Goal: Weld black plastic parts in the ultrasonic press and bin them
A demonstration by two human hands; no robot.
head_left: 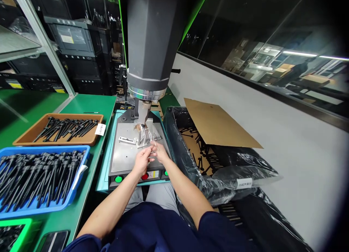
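Observation:
My left hand (143, 160) and my right hand (160, 153) are close together over the front of a metal base plate (120, 161). Both have curled fingers, with the fingertips nearly meeting. Whatever they pinch is too small to make out. Just beyond them is a small metal fixture (139, 137) with thin white cords (149, 135) about it. The tapered metal horn (144, 112) of a press-like machine (152, 37) comes down over that fixture. A slotted metal bracket (127, 140) lies to the left of the fixture.
Black screw-like parts fill a blue tray (88, 154) and a brown tray (24, 137) on the left green table. Green buttons (118, 179) and a red button (144, 176) line the base's front. A plastic-lined box (177, 150) with cardboard (220, 125) stands right.

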